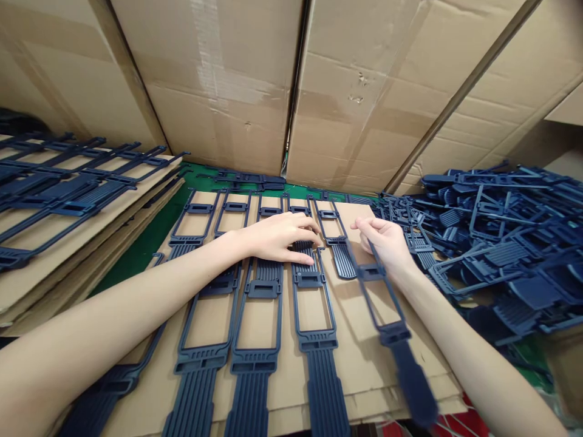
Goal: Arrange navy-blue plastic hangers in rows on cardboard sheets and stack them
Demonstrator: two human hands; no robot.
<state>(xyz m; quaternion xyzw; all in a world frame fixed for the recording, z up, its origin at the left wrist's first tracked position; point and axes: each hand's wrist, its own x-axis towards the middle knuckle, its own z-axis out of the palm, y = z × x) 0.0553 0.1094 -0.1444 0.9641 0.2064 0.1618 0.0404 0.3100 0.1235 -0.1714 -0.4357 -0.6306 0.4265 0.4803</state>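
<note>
— So where is the long dark-blue ribbed plastic strap piece?
— Pinched at its far end in the right hand, slanting toward the near right corner of the brown cardboard sheet.
— And the left hand?
— Palm down, fingers spread flat, pressing the laid row of matching blue pieces mid-sheet, forearm stretched across.

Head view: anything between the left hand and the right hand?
Yes: one dark blue plastic frame lies flat on the cardboard sheet between left hand and right hand.
</note>
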